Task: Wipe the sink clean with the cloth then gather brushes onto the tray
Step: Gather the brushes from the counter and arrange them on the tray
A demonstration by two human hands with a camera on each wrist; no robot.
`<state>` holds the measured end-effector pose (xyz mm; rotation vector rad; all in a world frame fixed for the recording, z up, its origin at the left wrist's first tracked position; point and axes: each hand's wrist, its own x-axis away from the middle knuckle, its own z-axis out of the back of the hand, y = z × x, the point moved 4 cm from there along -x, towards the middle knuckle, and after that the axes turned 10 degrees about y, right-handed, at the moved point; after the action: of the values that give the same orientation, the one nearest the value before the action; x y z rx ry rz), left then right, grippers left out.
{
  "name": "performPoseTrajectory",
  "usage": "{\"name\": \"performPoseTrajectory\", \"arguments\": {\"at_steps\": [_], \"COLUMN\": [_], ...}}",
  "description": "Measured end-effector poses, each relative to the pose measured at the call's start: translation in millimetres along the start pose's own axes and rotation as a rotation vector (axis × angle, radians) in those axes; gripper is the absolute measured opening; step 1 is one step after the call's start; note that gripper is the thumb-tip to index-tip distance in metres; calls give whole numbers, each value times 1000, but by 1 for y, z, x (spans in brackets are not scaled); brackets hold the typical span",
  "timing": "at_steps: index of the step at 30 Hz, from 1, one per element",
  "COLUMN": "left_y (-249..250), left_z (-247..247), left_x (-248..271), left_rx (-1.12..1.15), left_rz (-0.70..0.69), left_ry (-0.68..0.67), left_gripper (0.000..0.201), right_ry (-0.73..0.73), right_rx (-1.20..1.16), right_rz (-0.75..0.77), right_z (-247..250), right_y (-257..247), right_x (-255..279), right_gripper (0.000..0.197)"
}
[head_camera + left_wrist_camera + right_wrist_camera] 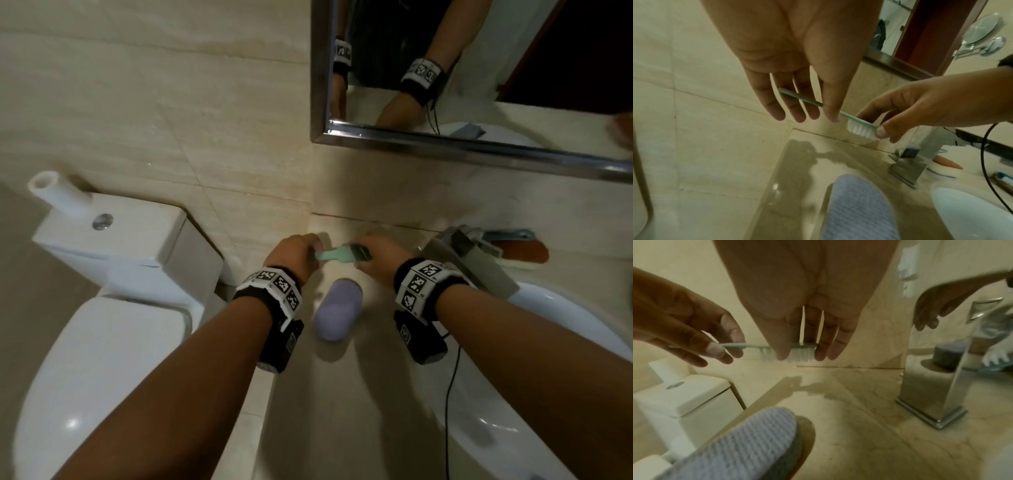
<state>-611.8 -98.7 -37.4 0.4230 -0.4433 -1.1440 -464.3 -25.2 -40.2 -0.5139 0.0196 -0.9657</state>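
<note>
A mint-green brush (337, 255) with white bristles (861, 128) hangs level above the back of the counter, held by both hands. My left hand (310, 248) pinches the tip of its handle (754, 346) between thumb and fingers. My right hand (363, 255) pinches the bristle head between thumb and fingertips. Right below the brush a lilac oval tray (339, 310) with a ribbed top lies on the counter, nothing on it. A second brush with a brown back (520, 253) lies behind the white sink (565, 308). I see no cloth directly, only a grey patch in the mirror.
A square chrome faucet (462, 250) stands just right of my right hand. The beige stone counter (859, 426) shows a wet patch. A white toilet and its cistern (113, 274) sit left of the counter. A mirror (479, 68) hangs on the wall above. A black cable runs from my right wrist.
</note>
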Motion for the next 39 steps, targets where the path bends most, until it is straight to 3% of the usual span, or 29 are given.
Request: {"name": "performPoseTrajectory", "arguments": {"at_steps": [3, 9, 20, 32, 39], "left_y": [12, 41, 105, 256, 310], "left_z": [12, 23, 14, -57, -94], "left_x": [13, 39, 91, 176, 204], "left_rx": [-44, -85, -98, -139, -104], "left_rz": [-52, -159, -211, -332, -355], "left_ry": [31, -43, -119, -69, -79], "left_gripper": [23, 22, 12, 13, 10], "right_ry": [42, 114, 156, 302, 326], "right_rx": [-12, -34, -52, -103, -100], "right_rz": [-5, -27, -96, -162, -187], "right_z": [20, 45, 83, 141, 163], "right_y": [-7, -3, 20, 144, 199], "right_x": [22, 71, 159, 297, 346], "right_gripper": [40, 34, 25, 22, 25]}}
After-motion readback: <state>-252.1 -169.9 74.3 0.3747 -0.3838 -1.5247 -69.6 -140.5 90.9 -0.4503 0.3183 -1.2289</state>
